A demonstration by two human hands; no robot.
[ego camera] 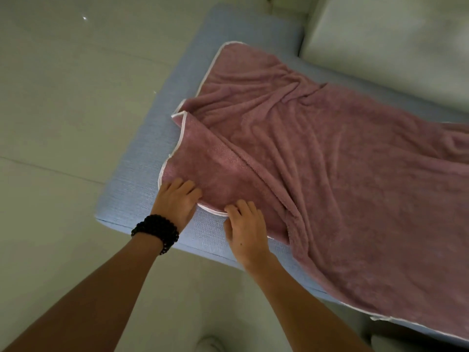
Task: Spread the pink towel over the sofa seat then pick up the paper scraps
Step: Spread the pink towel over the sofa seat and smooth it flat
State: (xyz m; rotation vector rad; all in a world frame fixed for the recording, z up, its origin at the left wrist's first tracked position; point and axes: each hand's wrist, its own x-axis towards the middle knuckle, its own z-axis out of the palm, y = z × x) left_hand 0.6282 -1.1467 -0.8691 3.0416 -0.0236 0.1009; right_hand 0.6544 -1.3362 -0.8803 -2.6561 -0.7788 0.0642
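The pink towel with white trim lies wrinkled across the light blue sofa seat. Its near-left corner is folded back over itself. My left hand, with a black bead bracelet at the wrist, rests on the folded corner's white-trimmed edge, fingers curled over it. My right hand lies just to the right on the same edge, fingers bent onto the cloth. Whether either hand pinches the cloth or only presses on it cannot be told. No paper scraps show in view.
A pale back cushion stands at the upper right. Light tiled floor surrounds the seat at left and front. A white shoe tip shows at the bottom edge. The towel's right part hangs over the seat's front edge.
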